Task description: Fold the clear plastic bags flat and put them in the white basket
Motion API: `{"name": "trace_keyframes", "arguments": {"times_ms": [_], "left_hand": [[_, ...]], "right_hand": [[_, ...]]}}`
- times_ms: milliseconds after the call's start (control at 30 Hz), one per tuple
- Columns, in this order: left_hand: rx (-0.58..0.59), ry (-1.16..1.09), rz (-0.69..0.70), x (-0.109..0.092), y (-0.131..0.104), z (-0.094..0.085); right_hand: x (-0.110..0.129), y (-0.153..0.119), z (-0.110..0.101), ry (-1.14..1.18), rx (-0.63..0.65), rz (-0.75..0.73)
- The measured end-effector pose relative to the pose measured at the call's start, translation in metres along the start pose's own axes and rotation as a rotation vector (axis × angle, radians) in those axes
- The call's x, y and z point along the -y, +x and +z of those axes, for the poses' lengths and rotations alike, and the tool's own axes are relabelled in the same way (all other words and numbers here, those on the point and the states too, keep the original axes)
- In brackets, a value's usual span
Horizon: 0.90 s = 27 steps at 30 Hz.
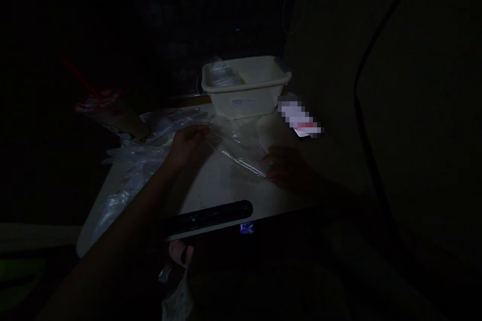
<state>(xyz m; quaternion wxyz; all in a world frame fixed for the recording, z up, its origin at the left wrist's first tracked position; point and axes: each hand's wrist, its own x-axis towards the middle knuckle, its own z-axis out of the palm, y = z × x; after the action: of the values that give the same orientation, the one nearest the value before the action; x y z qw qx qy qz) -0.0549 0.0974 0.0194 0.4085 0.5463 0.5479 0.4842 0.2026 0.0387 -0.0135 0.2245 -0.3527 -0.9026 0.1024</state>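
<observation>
A clear plastic bag (241,153) is stretched between my two hands above a small white table (203,180). My left hand (188,143) pinches its left corner with closed fingers. At the other end, my right hand (286,168) is closed on the near right edge; the dark blurs its fingers. More clear plastic bags (131,175) lie in a loose heap along the table's left side, beside my left forearm. Behind the held bag stands a white plastic basin (248,100) with some folded clear plastic (225,74) inside it.
A drink cup (116,118) with a red lid and straw leans at the table's left. A lit phone (299,118) lies right of the basin. Along the near edge runs a dark slot (214,214). A black cable (357,90) hangs at the right. The room is very dim.
</observation>
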Motion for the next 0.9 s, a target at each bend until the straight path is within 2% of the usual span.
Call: {"name": "trace_keyframes", "arguments": {"times_ms": [133, 300, 400, 567, 800, 900], "left_hand": [[0.000, 0.047, -0.065, -0.001, -0.006, 0.007], [0.116, -0.081, -0.166, 0.001, -0.025, 0.017], [0.090, -0.131, -0.177, 0.009, -0.029, 0.018], [0.128, -0.031, -0.139, 0.017, -0.033, 0.019], [0.273, 0.076, -0.099, 0.015, -0.042, 0.025], [0.308, 0.111, -0.059, 0.012, -0.046, 0.028]], "right_hand": [[0.004, -0.002, 0.006, -0.066, -0.013, -0.010], [0.007, -0.001, 0.008, -0.055, 0.049, -0.001], [0.008, -0.001, 0.008, -0.051, 0.080, 0.000], [0.011, -0.003, 0.006, -0.066, 0.080, -0.030], [0.013, -0.001, 0.010, -0.059, 0.016, -0.046], [0.015, 0.003, 0.012, -0.083, 0.043, -0.069]]}}
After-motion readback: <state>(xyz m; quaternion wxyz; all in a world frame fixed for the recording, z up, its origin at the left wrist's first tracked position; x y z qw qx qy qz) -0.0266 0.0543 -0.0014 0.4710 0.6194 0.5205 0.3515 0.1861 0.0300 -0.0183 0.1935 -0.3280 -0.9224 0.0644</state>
